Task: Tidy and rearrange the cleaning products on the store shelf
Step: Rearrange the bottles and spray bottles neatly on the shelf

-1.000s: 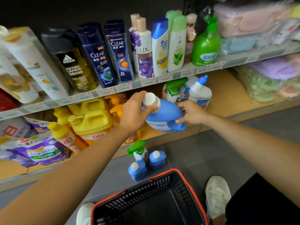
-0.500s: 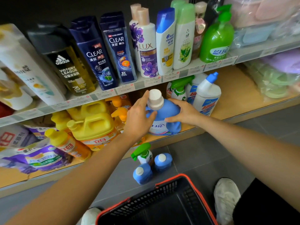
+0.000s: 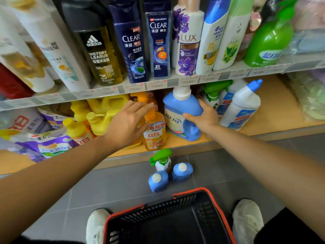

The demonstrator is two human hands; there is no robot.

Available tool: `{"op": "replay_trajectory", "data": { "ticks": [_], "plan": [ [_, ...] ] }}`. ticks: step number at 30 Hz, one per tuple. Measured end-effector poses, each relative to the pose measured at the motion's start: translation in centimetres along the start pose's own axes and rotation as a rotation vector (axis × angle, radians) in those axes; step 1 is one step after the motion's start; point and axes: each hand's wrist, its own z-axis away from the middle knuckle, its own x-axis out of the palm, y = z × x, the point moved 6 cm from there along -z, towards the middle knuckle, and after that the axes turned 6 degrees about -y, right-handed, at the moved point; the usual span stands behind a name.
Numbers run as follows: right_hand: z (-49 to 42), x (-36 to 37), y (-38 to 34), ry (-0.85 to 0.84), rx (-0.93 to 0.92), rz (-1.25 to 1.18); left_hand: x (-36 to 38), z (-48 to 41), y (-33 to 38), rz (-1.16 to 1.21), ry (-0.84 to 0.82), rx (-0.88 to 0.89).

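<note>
Yellow jugs [image 3: 105, 110] crowd the far left. My left hand [image 3: 129, 121] has its fingers apart and holds nothing. It's over the orange soap bottle [image 3: 155, 132]; can't tell if it touches.

Blue detergent bottle [image 3: 181, 111] is upright on the lower shelf [image 3: 263, 127], near the front lip. My right hand [image 3: 204, 117] is clamped on it, thumb across the front.

Plan: slide it back with the base flat, no lift. The cap sits close under the upper shelf rail [image 3: 175, 81]. Green sprayer [image 3: 212, 95] is tight on the right. There's open board past the white cleaner bottle [image 3: 241, 106].

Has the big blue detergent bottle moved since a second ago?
Yes. The blue detergent bottle went back from the shelf edge onto the lower shelf, standing left of the white blue-capped bottle; only the right hand holds it.
</note>
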Motion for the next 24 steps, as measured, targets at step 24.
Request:
{"op": "replay_trajectory", "data": {
  "ticks": [24],
  "plan": [
    [6.4, 1.8, -4.3, -0.616, -0.059, 0.387, 0.1, -1.8, -0.7, 0.241, -0.172, -0.275]
  ]
}}
